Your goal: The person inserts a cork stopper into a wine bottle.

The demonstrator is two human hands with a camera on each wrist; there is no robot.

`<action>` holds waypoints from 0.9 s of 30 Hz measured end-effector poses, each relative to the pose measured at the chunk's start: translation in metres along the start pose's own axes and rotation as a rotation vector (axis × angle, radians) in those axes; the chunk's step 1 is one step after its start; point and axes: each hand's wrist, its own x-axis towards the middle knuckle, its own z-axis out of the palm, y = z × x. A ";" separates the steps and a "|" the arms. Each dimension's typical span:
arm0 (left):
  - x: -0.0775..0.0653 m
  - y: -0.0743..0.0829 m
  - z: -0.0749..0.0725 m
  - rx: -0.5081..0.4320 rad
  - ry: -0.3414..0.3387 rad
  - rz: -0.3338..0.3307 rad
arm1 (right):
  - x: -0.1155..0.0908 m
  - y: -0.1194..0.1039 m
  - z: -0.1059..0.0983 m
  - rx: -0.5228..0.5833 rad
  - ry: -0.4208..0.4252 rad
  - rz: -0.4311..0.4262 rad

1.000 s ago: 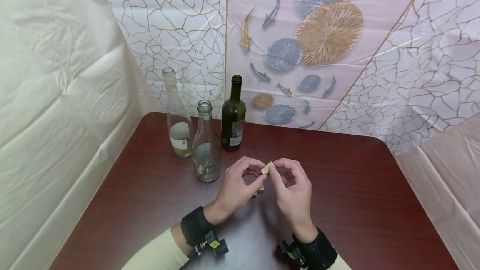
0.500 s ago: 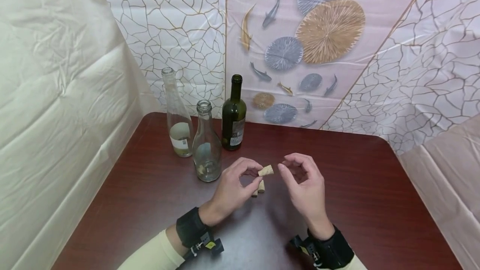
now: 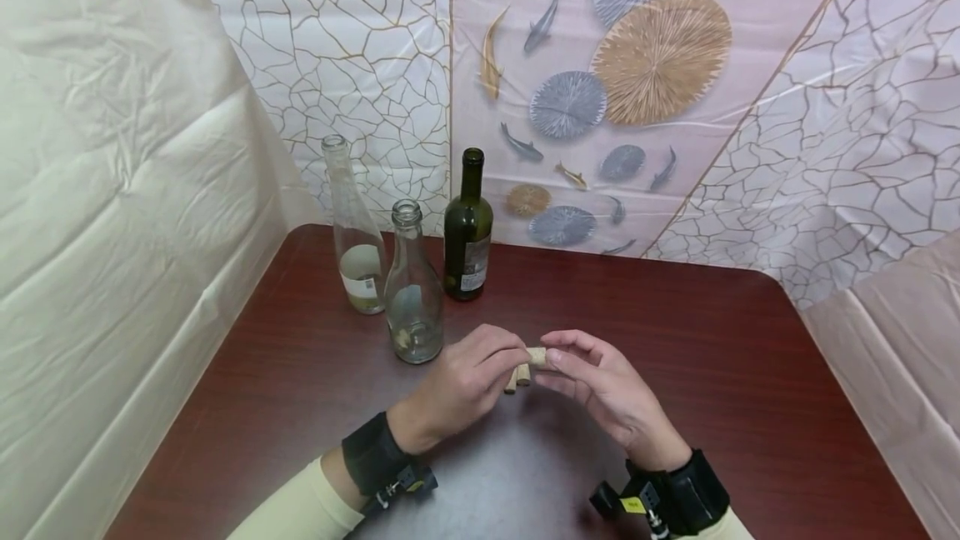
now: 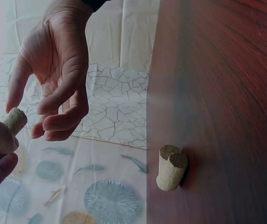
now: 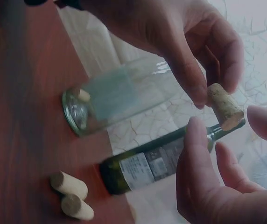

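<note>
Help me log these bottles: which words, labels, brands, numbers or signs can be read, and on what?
Nothing is legible in any view.
Green bottle: grey label, too small and blurred.
Leftmost bottle: white label with a small dark square, too small to read.
Front bottle: no legible print.
Yellow stickers by the wrists: too small.
Held cork: no legible text.

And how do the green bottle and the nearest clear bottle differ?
The green bottle is dark; the clear bottle pale. The green bottle shows a printed label; the clear bottle, a plain pale patch. The green bottle stands farther from the left hand than the clear bottle. Both stand upright.
</note>
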 end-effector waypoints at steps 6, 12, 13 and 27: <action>-0.003 0.000 0.000 0.025 -0.016 0.101 | 0.001 0.005 -0.001 0.055 -0.069 0.034; -0.005 -0.002 0.001 0.025 -0.034 0.158 | 0.001 0.007 -0.002 0.054 -0.048 0.061; -0.005 -0.002 0.002 0.026 -0.034 0.164 | 0.001 0.007 -0.002 0.053 -0.042 0.065; -0.009 -0.003 0.004 0.019 -0.041 0.147 | 0.000 0.010 0.001 0.006 0.010 0.073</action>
